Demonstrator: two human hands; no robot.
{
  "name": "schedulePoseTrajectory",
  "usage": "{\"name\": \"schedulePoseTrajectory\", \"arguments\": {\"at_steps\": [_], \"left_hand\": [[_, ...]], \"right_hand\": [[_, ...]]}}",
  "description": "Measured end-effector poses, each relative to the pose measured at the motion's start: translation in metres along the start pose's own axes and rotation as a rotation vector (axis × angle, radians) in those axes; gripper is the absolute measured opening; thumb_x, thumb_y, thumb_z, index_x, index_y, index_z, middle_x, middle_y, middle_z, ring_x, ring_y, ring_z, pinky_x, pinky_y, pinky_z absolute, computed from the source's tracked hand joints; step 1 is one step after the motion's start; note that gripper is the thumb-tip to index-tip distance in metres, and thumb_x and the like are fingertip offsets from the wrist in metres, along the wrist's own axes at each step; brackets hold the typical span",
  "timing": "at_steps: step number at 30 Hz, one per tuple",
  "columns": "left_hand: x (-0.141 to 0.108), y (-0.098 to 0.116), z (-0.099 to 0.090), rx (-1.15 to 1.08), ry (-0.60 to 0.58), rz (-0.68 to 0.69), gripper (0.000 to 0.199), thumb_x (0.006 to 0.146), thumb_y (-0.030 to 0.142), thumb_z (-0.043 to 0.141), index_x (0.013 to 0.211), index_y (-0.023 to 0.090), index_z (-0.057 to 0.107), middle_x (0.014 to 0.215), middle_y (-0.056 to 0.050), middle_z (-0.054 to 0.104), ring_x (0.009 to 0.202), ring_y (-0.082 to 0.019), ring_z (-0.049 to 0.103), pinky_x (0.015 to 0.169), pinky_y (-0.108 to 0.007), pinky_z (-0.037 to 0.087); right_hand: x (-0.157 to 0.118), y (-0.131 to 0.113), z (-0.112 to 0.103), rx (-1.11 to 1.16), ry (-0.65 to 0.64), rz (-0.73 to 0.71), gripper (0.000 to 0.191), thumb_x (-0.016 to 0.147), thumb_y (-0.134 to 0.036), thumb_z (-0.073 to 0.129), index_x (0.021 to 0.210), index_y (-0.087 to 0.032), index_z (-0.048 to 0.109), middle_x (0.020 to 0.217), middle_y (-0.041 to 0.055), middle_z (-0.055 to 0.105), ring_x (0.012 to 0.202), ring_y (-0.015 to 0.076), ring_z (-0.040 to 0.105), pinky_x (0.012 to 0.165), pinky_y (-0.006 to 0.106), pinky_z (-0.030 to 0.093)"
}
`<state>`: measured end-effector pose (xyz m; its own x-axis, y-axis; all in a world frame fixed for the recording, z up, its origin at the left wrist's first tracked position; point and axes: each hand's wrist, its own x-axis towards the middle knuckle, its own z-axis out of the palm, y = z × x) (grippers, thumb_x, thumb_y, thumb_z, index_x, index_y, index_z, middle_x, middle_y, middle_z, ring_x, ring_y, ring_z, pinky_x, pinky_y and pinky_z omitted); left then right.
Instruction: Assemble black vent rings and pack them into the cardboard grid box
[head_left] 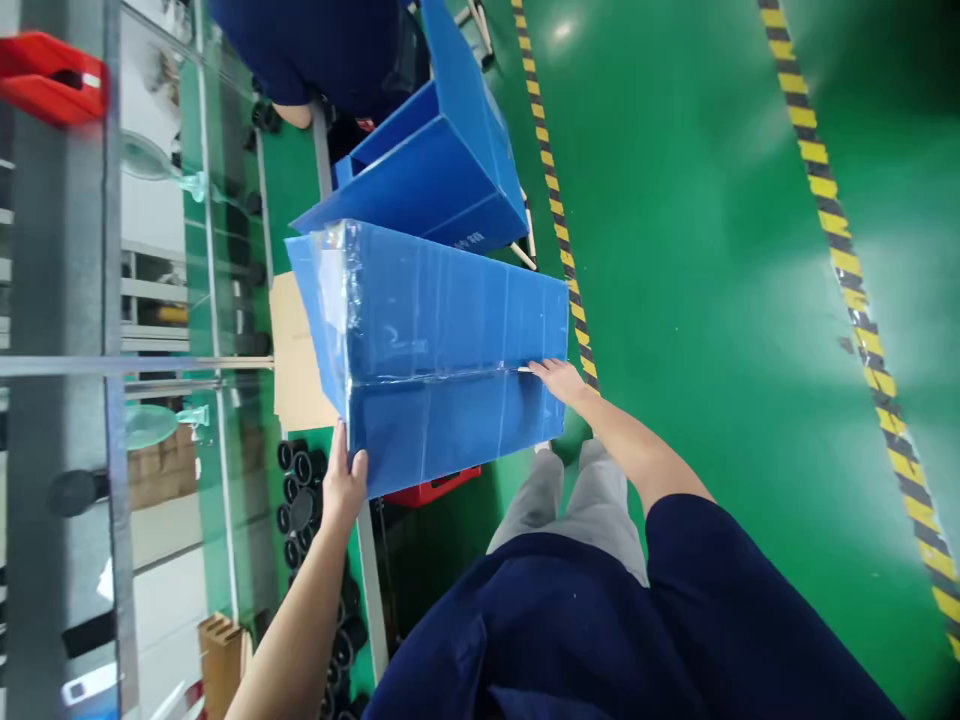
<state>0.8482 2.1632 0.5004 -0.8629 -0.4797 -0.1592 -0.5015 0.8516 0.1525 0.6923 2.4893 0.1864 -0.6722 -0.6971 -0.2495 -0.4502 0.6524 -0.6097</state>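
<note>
A large blue box [450,320] lies directly in front of the person, between the two hands, its long taped seam facing up toward them. The left hand [345,485] touches the box's near left corner, fingers along the edge and thumb a little apart on the blue face; whether it truly grips cannot be told. The right hand [559,380] lies at the right end of the seam, fingers bent close together, with a small white bit [523,369] at the fingertips; whether they pinch it cannot be told.

Just beyond stands an open blue carton [450,170], close against the box and blocking that side; past it a co-worker [322,50] in dark blue leans in. A cardboard sheet [296,350] shows partly behind the box's left end. Left of the left hand, black round parts [302,508] crowd the green tabletop [289,185]. A red bin [431,488] is half hidden beneath the box. To the right, black-and-yellow tape [551,180] runs along the green floor [712,250].
</note>
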Motion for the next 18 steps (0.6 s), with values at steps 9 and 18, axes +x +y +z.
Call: {"name": "schedulePoseTrajectory", "arguments": {"at_steps": [9, 18], "left_hand": [[0.028, 0.002, -0.007, 0.251, 0.000, -0.370, 0.082, 0.093, 0.048, 0.048, 0.166, 0.019, 0.024, 0.161, -0.018, 0.046, 0.142, -0.046, 0.049, 0.116, -0.063, 0.043], [0.025, 0.009, -0.008, 0.389, 0.068, -0.457, 0.080, 0.087, 0.062, 0.044, 0.159, 0.061, 0.009, 0.165, 0.013, 0.040, 0.139, -0.046, 0.052, 0.106, -0.067, 0.050]], "right_hand": [[0.006, 0.112, 0.070, 0.135, -0.042, 0.041, 0.049, 0.104, -0.011, 0.036, 0.147, -0.016, 0.058, 0.115, 0.0187, 0.068, 0.103, 0.0242, 0.059, 0.095, 0.035, 0.042], [-0.027, 0.186, 0.129, 0.616, 0.106, 0.644, 0.031, 0.096, -0.014, 0.049, 0.096, -0.007, 0.079, 0.093, 0.0176, 0.068, 0.094, 0.0245, 0.064, 0.090, 0.040, 0.046]]}}
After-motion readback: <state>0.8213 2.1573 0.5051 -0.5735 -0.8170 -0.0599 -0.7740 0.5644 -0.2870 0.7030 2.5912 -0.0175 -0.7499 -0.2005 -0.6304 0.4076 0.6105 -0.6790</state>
